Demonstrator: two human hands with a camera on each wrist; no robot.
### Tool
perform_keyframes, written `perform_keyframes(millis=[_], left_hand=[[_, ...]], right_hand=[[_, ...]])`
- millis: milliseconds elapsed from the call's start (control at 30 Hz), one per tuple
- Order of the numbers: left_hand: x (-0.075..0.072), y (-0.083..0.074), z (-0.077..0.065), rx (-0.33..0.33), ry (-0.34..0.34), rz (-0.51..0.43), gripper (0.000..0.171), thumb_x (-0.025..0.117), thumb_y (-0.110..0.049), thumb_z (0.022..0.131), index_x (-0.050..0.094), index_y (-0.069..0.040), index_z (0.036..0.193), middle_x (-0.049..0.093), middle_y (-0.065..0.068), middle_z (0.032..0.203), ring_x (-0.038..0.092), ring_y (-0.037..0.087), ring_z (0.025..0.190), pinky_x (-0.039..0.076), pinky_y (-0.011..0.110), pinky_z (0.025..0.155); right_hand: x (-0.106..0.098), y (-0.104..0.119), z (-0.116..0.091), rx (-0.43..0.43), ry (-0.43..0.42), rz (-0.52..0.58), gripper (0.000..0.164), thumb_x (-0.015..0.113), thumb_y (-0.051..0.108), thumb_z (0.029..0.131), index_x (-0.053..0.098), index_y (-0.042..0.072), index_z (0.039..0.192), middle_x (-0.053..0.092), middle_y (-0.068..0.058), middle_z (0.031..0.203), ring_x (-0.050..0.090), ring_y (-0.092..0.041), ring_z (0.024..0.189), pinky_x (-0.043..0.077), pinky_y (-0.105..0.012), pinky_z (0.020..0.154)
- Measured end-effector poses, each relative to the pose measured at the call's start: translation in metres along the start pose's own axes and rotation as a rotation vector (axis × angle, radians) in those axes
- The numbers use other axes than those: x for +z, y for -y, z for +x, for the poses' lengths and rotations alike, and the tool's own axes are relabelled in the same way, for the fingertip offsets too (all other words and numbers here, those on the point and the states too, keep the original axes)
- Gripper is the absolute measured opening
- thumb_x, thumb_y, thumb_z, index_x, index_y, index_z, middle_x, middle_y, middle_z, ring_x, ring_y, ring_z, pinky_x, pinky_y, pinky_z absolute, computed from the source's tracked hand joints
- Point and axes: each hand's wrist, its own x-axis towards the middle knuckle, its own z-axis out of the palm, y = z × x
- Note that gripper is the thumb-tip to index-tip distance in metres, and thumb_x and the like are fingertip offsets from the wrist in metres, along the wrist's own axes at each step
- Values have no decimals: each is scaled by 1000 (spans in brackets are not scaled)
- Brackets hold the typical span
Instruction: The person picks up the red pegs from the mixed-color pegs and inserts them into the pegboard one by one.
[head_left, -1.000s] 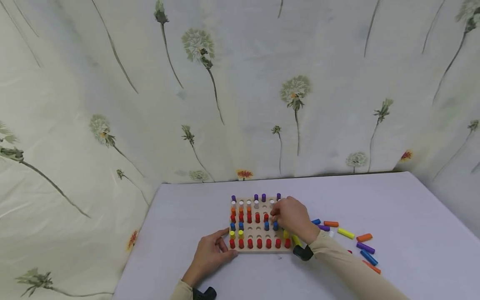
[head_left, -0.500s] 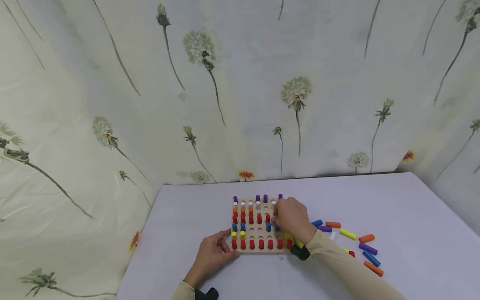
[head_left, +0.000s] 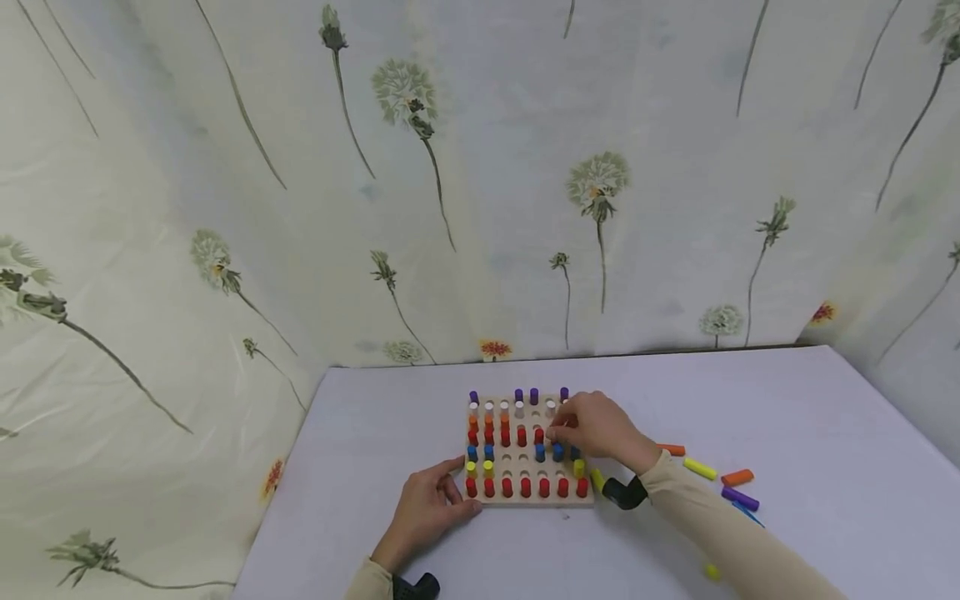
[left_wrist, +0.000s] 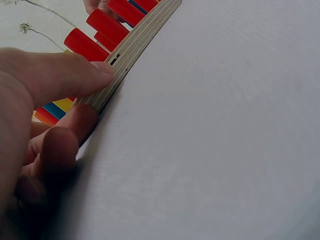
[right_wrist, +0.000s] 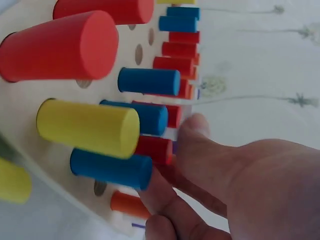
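A wooden pegboard [head_left: 525, 503] holds rows of coloured pegs: purple, white, orange, red, blue, yellow and red from back to front. My left hand [head_left: 429, 507] grips its near left corner, thumb along the plywood front edge [left_wrist: 131, 49] and fingers curled at the side. Over the right part of the board, my right hand [head_left: 603, 431] pinches a red peg [right_wrist: 155, 149] between thumb and fingers, at the right end of the back red row. Beside it stand blue pegs [right_wrist: 112, 167] and a yellow peg [right_wrist: 87, 127]. The red peg's lower end is hidden.
Loose pegs lie on the white table [head_left: 390, 433] right of the board, among them a yellow peg [head_left: 700, 468], an orange peg [head_left: 738, 477] and a purple peg [head_left: 741, 498]. Another yellow peg [head_left: 597, 480] lies against the board's right side. A floral curtain [head_left: 495, 208] hangs behind.
My right hand has shifted slightly right, and its wrist and forearm now cover more of the loose pegs. My left hand keeps its hold on the board's corner.
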Motion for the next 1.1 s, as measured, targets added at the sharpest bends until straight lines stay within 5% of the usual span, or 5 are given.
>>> perform_keyframes(millis=[167,367,567,767,1100], left_hand=[[2,0,0,-3,1,-1,70,88,-37,84,66,-3,142,64,-11,71,50,3,59,35,20,55],[2,4,0,8,-8,22,71,89,-37,83,66,-4,142,64,-12,70,50,3,59,35,21,56],[-1,6,-1,18,-21,27,70,90,-35,83,66,-4,141,64,-12,70,51,4,59,35,21,55],[0,7,1,22,-11,-2,70,90,-36,83,67,-4,141,65,-11,71,52,3,59,36,20,55],[3,7,1,24,-10,8,71,89,-38,84,66,-3,141,64,-10,71,49,3,58,34,21,53]], right_hand=[[-16,-8,-19,7,-38,61,20,75,28,100,84,11,98,72,3,75,55,-12,66,44,-29,58],[-37,-33,-57,29,-80,0,18,78,31,96,83,14,95,70,6,73,53,-10,63,42,-28,58],[-45,-56,-101,142,-6,-25,17,85,34,90,82,17,92,68,8,75,54,-11,68,44,-27,61],[-53,-72,-136,278,80,-108,35,92,37,81,80,12,103,68,6,81,55,-16,80,48,-35,68],[-37,-95,-163,351,93,-72,45,95,39,75,78,12,106,63,7,78,54,-15,77,44,-34,67]])
